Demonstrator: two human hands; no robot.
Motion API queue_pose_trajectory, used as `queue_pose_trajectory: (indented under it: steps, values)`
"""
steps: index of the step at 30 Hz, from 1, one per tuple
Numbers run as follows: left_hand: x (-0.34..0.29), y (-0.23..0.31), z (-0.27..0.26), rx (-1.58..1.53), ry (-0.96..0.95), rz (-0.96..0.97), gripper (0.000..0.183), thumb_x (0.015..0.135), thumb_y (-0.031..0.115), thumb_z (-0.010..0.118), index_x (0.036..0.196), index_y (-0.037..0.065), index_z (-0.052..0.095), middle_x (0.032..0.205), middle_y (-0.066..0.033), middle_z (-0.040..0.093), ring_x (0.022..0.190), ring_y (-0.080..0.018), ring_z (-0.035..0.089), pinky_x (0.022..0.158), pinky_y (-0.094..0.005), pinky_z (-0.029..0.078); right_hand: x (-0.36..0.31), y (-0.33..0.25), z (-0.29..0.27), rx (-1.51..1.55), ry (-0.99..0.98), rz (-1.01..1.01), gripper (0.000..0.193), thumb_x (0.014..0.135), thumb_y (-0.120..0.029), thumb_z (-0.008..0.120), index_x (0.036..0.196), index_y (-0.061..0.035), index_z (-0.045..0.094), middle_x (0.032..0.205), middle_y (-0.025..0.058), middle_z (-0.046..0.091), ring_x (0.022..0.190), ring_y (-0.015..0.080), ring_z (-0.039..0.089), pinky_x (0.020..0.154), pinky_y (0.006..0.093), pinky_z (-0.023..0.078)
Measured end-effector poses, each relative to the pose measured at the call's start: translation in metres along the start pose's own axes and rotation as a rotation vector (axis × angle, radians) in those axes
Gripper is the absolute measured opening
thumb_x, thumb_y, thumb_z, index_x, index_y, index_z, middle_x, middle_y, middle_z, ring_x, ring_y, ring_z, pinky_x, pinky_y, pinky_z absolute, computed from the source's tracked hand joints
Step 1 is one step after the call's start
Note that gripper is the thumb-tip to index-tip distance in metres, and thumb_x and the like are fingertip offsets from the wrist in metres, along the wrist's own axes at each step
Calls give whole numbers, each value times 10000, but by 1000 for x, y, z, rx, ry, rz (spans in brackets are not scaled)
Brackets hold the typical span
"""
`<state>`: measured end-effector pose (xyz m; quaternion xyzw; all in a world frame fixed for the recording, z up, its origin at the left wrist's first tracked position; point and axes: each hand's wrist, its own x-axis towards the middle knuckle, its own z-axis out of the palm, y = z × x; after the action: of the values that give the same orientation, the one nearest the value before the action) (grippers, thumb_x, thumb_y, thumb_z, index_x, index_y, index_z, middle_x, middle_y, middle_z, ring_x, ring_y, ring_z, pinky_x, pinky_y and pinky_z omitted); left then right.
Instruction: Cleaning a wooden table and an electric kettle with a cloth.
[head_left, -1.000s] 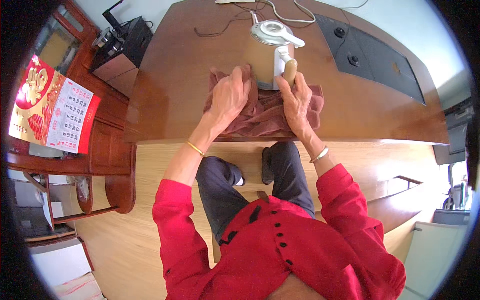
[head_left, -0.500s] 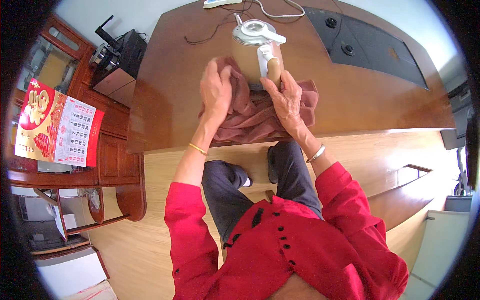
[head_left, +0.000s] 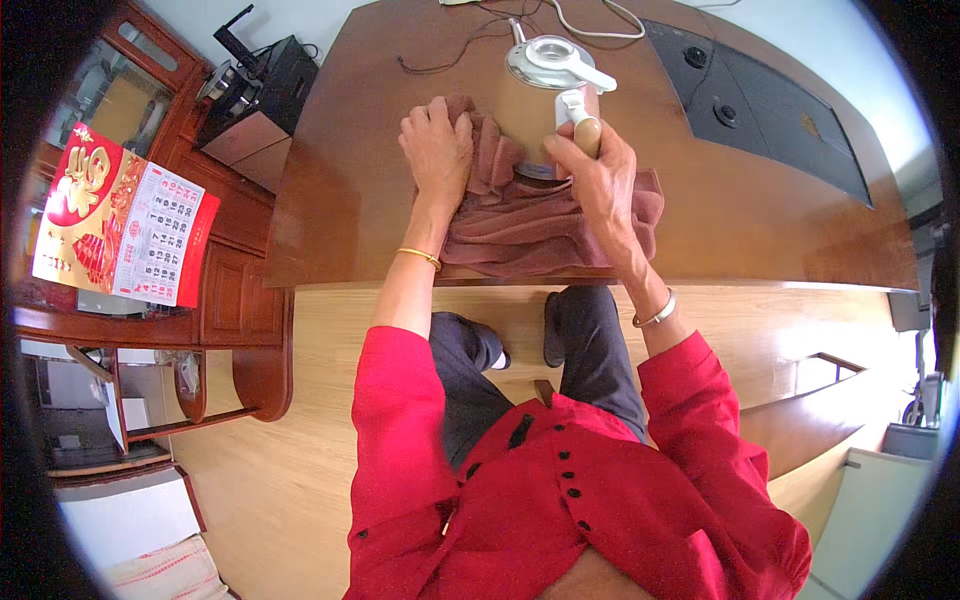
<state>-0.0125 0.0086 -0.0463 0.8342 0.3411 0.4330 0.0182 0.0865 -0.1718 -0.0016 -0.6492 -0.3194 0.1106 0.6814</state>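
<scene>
A kettle (head_left: 545, 62) with a shiny lid, white fittings and a tan-ended handle stands on the brown table, its base against the far edge of a crumpled reddish-brown towel (head_left: 530, 235). Its spout points to the far left. My right hand (head_left: 605, 185) is closed round the lower handle, thumb on the left side. Whether the base rests on the towel, I cannot tell. My left hand (head_left: 438, 150) lies over the towel's left part with curled fingers, gripping a bunched fold; the fingertips are partly hidden.
A black panel with two knobs (head_left: 755, 110) is set into the table's right side. A white cord (head_left: 600, 35) and a thin dark cable (head_left: 440, 68) lie at the back. Left of the table are a wooden cabinet (head_left: 235, 290), a hanging calendar (head_left: 125, 225) and a black appliance (head_left: 265, 110).
The view has shifted slightly. My right hand has closed further round the kettle's handle. My left hand has moved a little forward on the towel, its fingers curling over it.
</scene>
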Motion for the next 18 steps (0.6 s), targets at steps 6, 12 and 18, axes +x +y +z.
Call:
queue_pose_trajectory:
  steps: [6, 12, 18]
  values:
    - [0, 2, 2, 44, 1, -45, 335, 840, 275, 624, 1107, 76, 591, 1040, -173, 584, 1005, -364, 530, 846, -479, 428, 8, -4, 13, 192, 79, -21, 174, 775, -137, 726, 707, -35, 601, 581, -45, 496, 490, 42, 420, 438, 215, 295]
    - [1, 3, 1, 3, 66, -22, 262, 833, 224, 578, 1008, 29, 572, 1015, -180, 557, 976, -360, 510, 832, -486, 401, 21, -2, 21, 217, 96, -68, 186, 768, -127, 727, 686, -30, 591, 571, -36, 490, 491, 47, 411, 450, 226, 289]
    - [6, -4, 7, -23, 28, -119, 253, 842, 221, 576, 1032, 56, 606, 1044, -181, 560, 1003, -357, 504, 854, -480, 398, 53, -4, 29, 238, 66, -91, 196, 725, -138, 732, 687, 11, 610, 620, -34, 522, 581, 62, 446, 504, 245, 348]
